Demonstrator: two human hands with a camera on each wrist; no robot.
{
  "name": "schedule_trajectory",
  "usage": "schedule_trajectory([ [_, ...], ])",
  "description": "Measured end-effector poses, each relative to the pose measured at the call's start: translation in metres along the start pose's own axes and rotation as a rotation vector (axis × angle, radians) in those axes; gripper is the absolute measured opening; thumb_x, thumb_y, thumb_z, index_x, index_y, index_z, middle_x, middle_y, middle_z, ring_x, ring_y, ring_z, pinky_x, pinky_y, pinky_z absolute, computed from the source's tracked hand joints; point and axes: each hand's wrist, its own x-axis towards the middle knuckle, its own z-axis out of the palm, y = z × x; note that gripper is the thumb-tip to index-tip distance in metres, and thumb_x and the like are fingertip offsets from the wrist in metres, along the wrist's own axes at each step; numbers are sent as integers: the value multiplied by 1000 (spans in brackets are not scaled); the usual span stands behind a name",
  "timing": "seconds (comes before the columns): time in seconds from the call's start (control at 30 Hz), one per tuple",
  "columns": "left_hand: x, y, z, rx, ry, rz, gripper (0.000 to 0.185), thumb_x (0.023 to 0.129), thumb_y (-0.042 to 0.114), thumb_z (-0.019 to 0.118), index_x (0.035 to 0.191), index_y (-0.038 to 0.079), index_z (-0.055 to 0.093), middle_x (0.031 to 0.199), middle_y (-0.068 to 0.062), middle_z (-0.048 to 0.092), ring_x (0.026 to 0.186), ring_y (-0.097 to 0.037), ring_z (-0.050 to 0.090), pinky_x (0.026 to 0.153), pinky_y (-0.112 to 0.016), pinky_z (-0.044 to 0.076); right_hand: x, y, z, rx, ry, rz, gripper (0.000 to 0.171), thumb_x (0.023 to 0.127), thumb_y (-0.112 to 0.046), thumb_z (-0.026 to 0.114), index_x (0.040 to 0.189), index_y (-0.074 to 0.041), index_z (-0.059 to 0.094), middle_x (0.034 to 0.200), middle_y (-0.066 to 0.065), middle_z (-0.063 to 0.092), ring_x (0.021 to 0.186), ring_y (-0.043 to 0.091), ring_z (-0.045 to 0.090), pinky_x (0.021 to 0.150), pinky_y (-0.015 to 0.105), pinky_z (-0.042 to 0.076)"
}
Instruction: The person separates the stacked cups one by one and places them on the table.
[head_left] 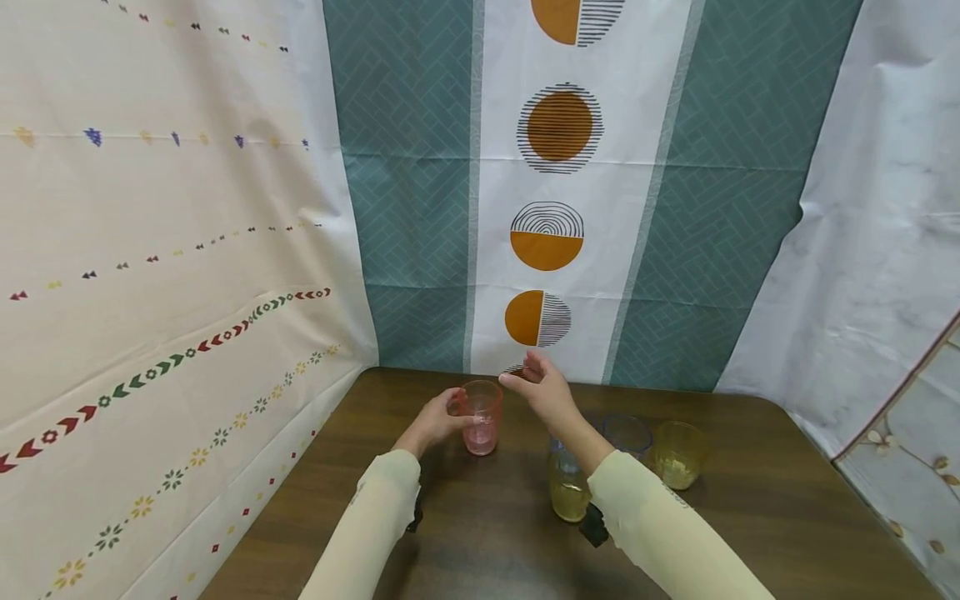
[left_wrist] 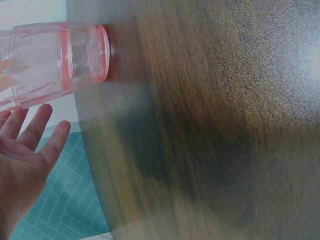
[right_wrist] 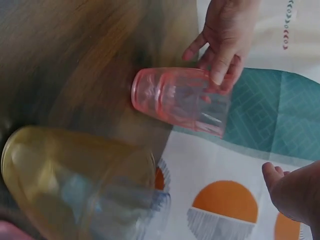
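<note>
A clear pink plastic cup (head_left: 482, 425) stands upright near the back of the table, its base right at the tabletop. My left hand (head_left: 441, 419) holds it from the left side, thumb across the front of the upper wall. Seen from the left wrist, three fingers (left_wrist: 42, 132) spread beside the pink cup (left_wrist: 55, 62). My right hand (head_left: 551, 396) is raised just right of the cup's rim, fingers loosely extended and holding nothing. In the right wrist view the right hand (right_wrist: 295, 195) shows apart from the pink cup (right_wrist: 185, 100).
Under my right forearm stands a yellow cup (head_left: 570, 497) with a bluish cup in its top. Behind the forearm are a blue-rimmed clear cup (head_left: 628, 435) and another yellow cup (head_left: 680, 457). Patterned cloth (head_left: 408, 250) hangs along the back edge of the brown wooden table (head_left: 480, 533).
</note>
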Motion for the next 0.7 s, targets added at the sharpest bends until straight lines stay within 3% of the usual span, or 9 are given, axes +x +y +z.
schedule_trajectory([
  [0.3, -1, -2, 0, 2, -5, 5, 76, 86, 23, 80, 145, -2, 41, 143, -21, 50, 131, -37, 48, 107, -51, 40, 16, 23, 23, -13, 78, 44, 84, 89, -26, 77, 153, 1, 29, 154, 23, 34, 140, 39, 36, 111, 52, 35],
  [0.53, -3, -8, 2, 59, -36, -21, 75, 85, 28, 81, 143, -2, 45, 135, -19, 57, 126, -35, 53, 104, -51, 43, 19, 33, 34, -42, 87, 80, 87, 87, -30, 78, 152, 2, 30, 155, 22, 33, 140, 39, 36, 111, 52, 35],
  [0.7, -2, -10, 3, 40, -47, -12, 70, 86, 26, 80, 142, -1, 47, 133, -19, 59, 124, -35, 55, 103, -51, 45, 22, 40, 41, -68, 120, 93, 85, 87, -28, 78, 150, 4, 32, 153, 25, 36, 138, 41, 38, 110, 52, 37],
])
